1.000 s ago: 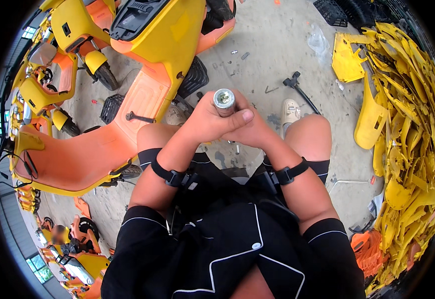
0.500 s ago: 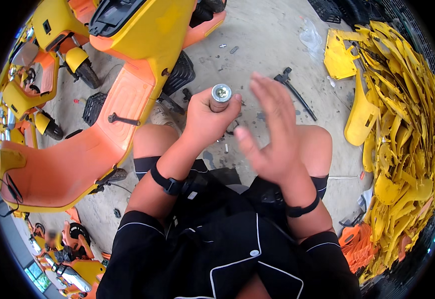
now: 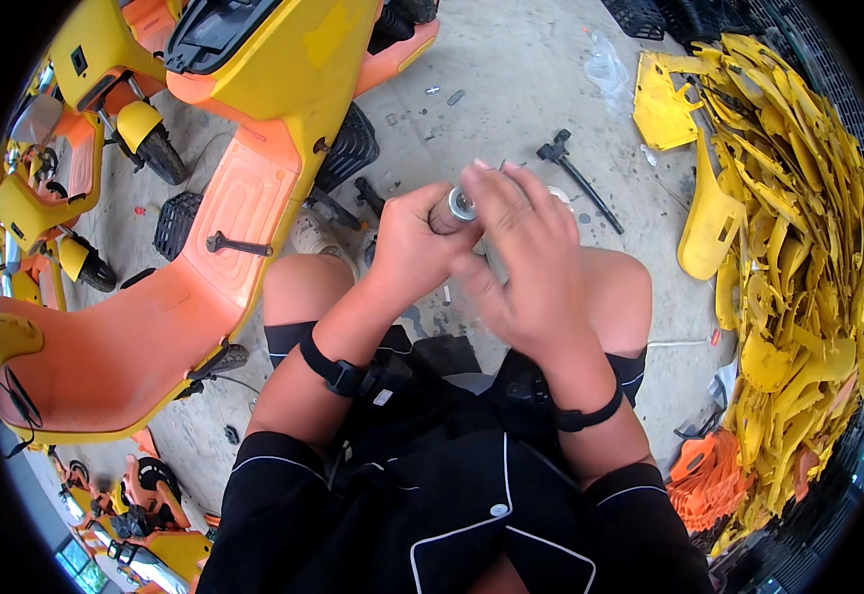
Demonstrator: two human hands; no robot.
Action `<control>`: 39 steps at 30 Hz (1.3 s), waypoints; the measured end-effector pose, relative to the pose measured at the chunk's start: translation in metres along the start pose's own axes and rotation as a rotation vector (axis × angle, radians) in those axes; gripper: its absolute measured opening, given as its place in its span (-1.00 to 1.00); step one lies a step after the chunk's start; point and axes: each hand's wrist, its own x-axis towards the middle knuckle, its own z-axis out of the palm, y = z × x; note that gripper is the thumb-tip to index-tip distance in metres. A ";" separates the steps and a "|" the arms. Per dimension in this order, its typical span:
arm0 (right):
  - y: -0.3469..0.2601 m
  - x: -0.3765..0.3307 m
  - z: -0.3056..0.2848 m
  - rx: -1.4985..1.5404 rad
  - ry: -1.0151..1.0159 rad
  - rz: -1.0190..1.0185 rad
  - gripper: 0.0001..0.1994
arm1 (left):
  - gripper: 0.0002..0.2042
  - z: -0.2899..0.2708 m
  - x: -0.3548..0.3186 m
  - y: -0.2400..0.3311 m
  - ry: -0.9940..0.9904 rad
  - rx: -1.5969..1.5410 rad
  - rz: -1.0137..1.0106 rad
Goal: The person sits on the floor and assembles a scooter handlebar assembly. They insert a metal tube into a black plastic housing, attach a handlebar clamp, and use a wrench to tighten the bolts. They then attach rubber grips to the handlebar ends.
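My left hand (image 3: 417, 238) is wrapped round a short metal cylinder (image 3: 442, 218), its silver round end tipped toward my right hand. My right hand (image 3: 526, 238) is held up beside that end, fingers extended and slightly blurred. Its fingertips overlap the cylinder's rim; whether they touch it or pinch something small I cannot make out. Both hands are above the floor between my knees. To the left, a wrench (image 3: 239, 244) lies on the orange footboard of a yellow scooter body (image 3: 328, 59).
A tall pile of yellow plastic panels (image 3: 798, 228) rises at the right, with stacked orange pieces (image 3: 707, 480) at its near end. A black bar with a clamp-like head (image 3: 580, 178) lies on the concrete floor (image 3: 432, 129). More yellow scooters (image 3: 105, 59) stand at the far left.
My right hand has moved in from the right to the cylinder's end. The cylinder, in my left hand, has tilted toward it and shifted slightly right.
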 end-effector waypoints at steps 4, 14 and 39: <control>0.009 -0.002 0.007 0.068 0.144 0.013 -0.40 | -0.84 -0.003 0.000 -0.014 -0.022 0.033 -0.009; 0.014 -0.004 0.020 0.198 0.178 0.101 -0.49 | -0.79 0.002 0.004 -0.014 -0.064 0.103 -0.045; 0.139 -0.086 0.168 -0.038 -0.139 0.682 -0.73 | -0.76 -0.031 0.012 -0.033 0.206 -0.243 -0.251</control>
